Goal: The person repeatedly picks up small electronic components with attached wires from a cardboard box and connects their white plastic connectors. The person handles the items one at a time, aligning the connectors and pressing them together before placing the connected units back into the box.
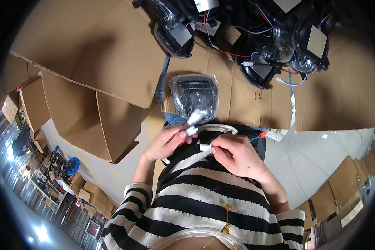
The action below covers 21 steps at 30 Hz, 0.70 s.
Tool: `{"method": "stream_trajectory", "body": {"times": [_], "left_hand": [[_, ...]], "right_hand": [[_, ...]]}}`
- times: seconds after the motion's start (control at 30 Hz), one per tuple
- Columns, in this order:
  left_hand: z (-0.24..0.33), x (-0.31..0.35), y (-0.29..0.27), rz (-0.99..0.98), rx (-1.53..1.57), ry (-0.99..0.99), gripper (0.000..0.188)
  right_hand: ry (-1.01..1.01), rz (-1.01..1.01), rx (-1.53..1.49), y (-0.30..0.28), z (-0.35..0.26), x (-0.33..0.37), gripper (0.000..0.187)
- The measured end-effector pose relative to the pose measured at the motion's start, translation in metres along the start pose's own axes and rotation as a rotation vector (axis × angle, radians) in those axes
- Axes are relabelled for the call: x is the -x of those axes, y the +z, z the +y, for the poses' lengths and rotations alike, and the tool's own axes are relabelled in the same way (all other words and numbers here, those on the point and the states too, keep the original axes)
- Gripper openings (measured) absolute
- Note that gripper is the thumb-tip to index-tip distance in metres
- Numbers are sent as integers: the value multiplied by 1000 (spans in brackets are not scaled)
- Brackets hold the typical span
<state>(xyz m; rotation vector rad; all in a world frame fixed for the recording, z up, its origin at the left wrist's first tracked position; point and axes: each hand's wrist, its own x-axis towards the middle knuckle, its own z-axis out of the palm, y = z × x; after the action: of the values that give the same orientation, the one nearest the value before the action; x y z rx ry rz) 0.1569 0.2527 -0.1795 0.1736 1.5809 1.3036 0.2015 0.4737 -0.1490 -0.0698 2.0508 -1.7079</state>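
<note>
My left hand (166,142) is closed, its thumb and fingers pinching a white plastic connector (191,131). Just above it, a second white plug-like piece (196,117) sticks out beyond the fingertips; its exact shape is blurred. My right hand (236,156) pinches another small white connector (205,147), pointing left toward the left hand. A gap separates the pieces in the two hands. Beyond both hands, a headlight (194,93) wrapped in clear plastic lies on the cardboard, its lower edge close to the blurred white piece. Any wires at the connectors are hard to make out.
At the back, several black headlight units (260,71) with red, blue and white wires are piled on cardboard (229,100). A large open carton (87,54) stands at the left. More cardboard boxes (341,183) line the lower right. A small blue-wheeled bike (64,164) is far left.
</note>
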Motion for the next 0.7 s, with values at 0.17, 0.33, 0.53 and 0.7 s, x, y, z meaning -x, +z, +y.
{"method": "stream_trajectory", "body": {"times": [0.17,0.33,0.53,0.7], "left_hand": [[-4,-9,-11,-242,217,138,17],[-10,-18,-11,-317,233,222,19],[0,-18,-9,-272,107,147,16],[6,-17,6,-199,135,12,17]], "right_hand": [[69,-68,-122,-6,2,-3,6],[36,-64,-147,-2,8,0,6],[-23,102,38,2,5,5,5],[-36,150,254,9,3,9,8]]}}
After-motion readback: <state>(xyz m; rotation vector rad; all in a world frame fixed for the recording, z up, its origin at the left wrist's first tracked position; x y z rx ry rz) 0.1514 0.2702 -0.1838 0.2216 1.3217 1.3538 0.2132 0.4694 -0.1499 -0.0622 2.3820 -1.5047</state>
